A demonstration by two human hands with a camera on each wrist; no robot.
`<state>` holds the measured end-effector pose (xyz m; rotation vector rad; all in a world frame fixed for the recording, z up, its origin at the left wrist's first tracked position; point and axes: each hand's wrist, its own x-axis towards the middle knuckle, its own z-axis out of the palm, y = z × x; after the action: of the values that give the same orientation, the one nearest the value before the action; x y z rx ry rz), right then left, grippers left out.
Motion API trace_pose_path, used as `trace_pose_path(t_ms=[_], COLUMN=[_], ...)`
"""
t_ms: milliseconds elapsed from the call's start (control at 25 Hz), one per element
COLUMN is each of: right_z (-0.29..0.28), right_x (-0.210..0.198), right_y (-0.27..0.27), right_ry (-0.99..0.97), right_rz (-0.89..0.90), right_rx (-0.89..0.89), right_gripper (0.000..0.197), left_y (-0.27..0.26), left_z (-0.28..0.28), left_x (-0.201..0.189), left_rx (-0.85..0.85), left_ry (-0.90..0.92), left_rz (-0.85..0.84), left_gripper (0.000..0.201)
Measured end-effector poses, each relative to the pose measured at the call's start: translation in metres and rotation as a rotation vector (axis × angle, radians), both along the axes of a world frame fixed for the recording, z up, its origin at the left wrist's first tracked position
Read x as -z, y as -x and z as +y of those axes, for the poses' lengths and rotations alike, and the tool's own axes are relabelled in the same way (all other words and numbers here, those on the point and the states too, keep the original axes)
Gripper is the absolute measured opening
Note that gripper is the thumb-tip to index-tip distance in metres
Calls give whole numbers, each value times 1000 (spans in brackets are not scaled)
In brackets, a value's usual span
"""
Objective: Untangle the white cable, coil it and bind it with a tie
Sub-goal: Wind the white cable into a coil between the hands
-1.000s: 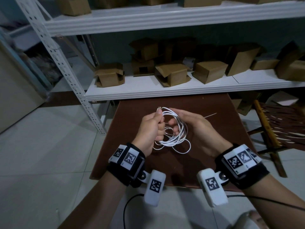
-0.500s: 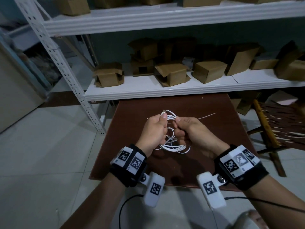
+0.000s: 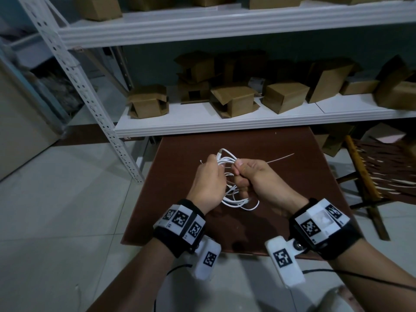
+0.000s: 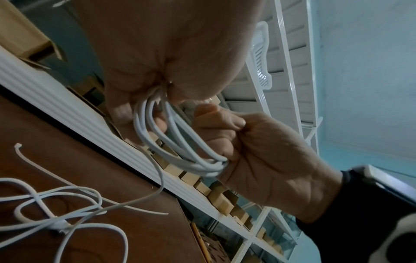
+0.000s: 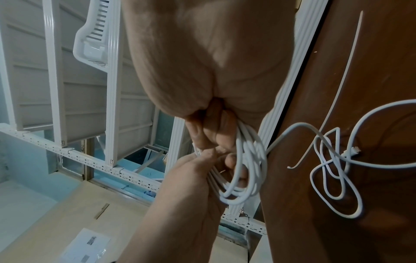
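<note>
Wrist views show white cable (image 4: 180,151) loops trailing onto table (image 4: 112,151).

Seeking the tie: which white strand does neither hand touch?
The thin, nearly straight tie lying on the table; the thicker, looped cable is gripped by left hand and right hand.

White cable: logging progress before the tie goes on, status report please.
Left hand and right hand both grip the white cable coil. Loose tail still looped on table. Tie lies unused behind; nothing blocking.
</note>
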<state>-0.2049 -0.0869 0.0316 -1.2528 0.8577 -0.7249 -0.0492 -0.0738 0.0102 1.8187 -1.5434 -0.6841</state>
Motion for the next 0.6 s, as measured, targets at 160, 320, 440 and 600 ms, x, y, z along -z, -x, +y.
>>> trace_pose_path(t_ms=[160, 320, 440, 600], right_z=[-2, -3, -2, -3], right_x=[-1, -1, 0, -2], right_y=[0, 2, 2, 2], right_ry=[30, 50, 62, 81], right_rz=[21, 72, 87, 99], right_rx=[10, 17, 11, 10], right_gripper=[39, 39, 39, 38], left_y=[-4, -8, -3, -5], left_z=[2, 12, 15, 9], left_x=[-10, -27, -27, -18], left_rx=[62, 123, 108, 103], left_ry=[48, 96, 88, 37], left_rz=[-235, -628, -781, -701], left_gripper=[24, 30, 26, 55])
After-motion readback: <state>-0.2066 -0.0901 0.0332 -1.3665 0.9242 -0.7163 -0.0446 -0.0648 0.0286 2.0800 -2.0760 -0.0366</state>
